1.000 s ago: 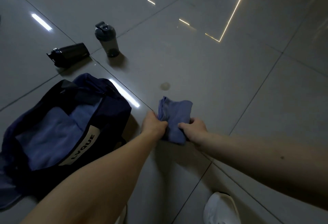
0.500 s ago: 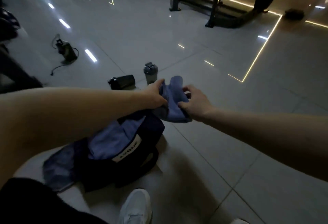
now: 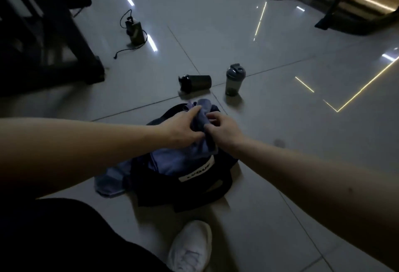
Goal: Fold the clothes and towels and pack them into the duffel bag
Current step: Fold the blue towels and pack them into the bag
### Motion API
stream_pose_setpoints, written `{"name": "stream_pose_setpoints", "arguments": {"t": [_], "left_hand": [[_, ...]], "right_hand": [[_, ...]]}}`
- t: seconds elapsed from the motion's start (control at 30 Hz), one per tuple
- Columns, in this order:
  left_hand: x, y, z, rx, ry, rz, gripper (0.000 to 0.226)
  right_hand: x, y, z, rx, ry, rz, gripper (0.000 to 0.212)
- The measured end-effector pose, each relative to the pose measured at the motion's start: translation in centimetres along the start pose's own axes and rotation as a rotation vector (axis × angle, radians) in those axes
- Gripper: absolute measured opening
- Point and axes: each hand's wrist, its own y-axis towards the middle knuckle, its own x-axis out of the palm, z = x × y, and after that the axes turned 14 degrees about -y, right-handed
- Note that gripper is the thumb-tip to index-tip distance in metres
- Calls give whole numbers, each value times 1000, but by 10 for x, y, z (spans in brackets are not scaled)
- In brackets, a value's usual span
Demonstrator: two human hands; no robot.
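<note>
1. At the far left a dark machine frame (image 3: 54, 41) stands on the glossy tiled floor (image 3: 280, 163).
2. To its right, well apart from the bag, a small box-shaped device (image 3: 135, 31) sits with a black cable trailing from it.
3. Just beyond the bag a black bottle (image 3: 195, 83) lies on its side, and beside it to the right a grey bottle (image 3: 234, 79) stands upright with its lid on. Neither touches the bag.
4. At the upper right are the dark legs and base of another machine (image 3: 345, 12).
5. A white shoe (image 3: 191, 248) rests on the floor on the near side of the bag, at the bottom of the view.
6. A blue cloth (image 3: 112, 181) lies beside the bag's left end, on the floor.
7. The dark duffel bag (image 3: 194, 189) lies open on the floor in the middle, a white label (image 3: 197, 169) on its near side; its lettering is too blurred to read. More blue fabric (image 3: 170, 161) lies inside.
8. The left hand (image 3: 183, 129) curls its fingers around a folded blue towel (image 3: 204, 112), held above the bag's open mouth.
9. The right hand (image 3: 224, 129) pinches the same towel from the other side, thumb and fingers bent onto it.
</note>
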Motion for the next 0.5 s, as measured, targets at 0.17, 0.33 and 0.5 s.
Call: {"name": "stream_pose_setpoints", "arguments": {"t": [0.17, 0.33, 0.5], "left_hand": [[7, 0, -20, -58, -76, 26, 90], [9, 10, -27, -121, -8, 18, 78], [16, 17, -33, -144, -8, 74, 82]], "right_hand": [[11, 9, -3, 195, 374, -164, 28], [12, 18, 6, 240, 479, -337, 34], [-3, 39, 24, 58, 7, -194, 35]]}}
